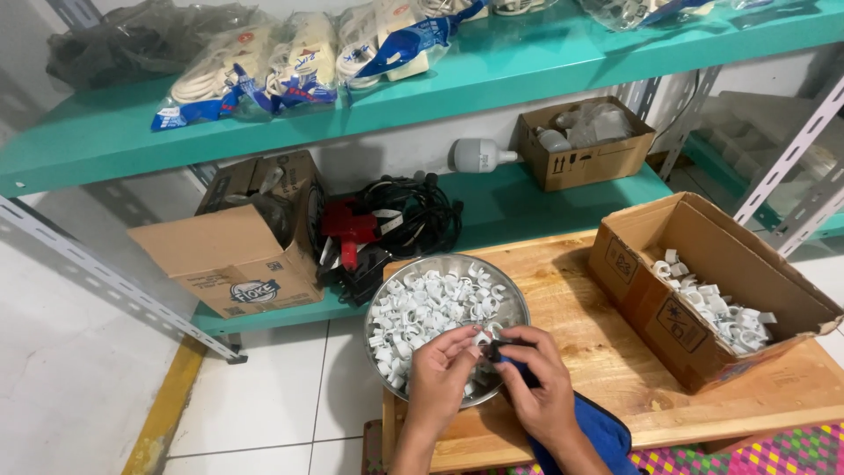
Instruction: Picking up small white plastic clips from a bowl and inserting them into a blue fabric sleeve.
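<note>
Working spot: wooden table [607, 352]
Left hand [437, 376]: fingers pinched on a white plastic cable clip [481, 339] over the metal bowl [514, 308]
Right hand [538, 387]: fingers curled, seemingly around a small dark object [492, 350]
Cardboard box [677, 330]: more clips, at right

Floor: white tiles [79, 387] with thin grey joints; a yellow painted strip [167, 409] runs along the lower left.
Wall: pale, plain, seen behind the shelving [396, 158].
Shelving: slotted grey metal uprights [105, 281] carry two teal boards, an upper shelf [545, 62] and a lower shelf [519, 202] close to the floor.
Second rack: white slotted uprights [791, 167] at the right, with another teal board behind them.
Counter: low wooden counter [598, 352] of light, grainy planks, set just in front of the lower shelf.
Mat: a bright woven patch [756, 453], pink, green and yellow, at the bottom right.
Light: even and soft, shadows faint.
</note>
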